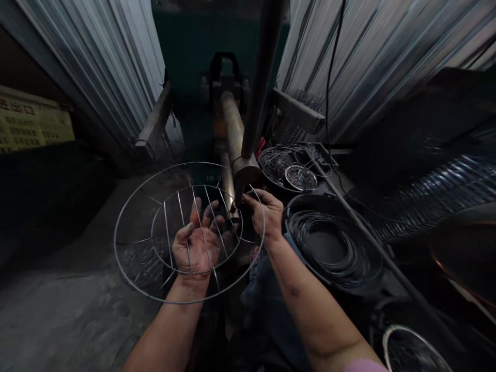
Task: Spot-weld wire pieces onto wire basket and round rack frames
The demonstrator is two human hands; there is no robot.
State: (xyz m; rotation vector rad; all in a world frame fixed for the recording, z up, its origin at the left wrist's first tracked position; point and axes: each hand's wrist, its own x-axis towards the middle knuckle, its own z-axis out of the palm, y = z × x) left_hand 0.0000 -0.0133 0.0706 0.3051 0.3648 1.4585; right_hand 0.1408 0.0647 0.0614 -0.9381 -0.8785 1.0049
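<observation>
A round wire grill (134,206), two rings joined by straight rods, lies level in front of me. My left hand (197,243) is under it, palm up, fingers spread and supporting the rods. My right hand (265,212) grips the grill's right rim, fingers curled round the wire. The grill's inner part sits beneath the tip of a spot-welder electrode (242,175) that hangs from a dark vertical bar (261,77).
A bronze horizontal welder arm (232,124) runs back to a green machine body (194,57). To the right, a black tub (372,279) holds wire rings, and a farther tray (287,165) holds small grills. Corrugated metal sheets (116,67) stand both sides.
</observation>
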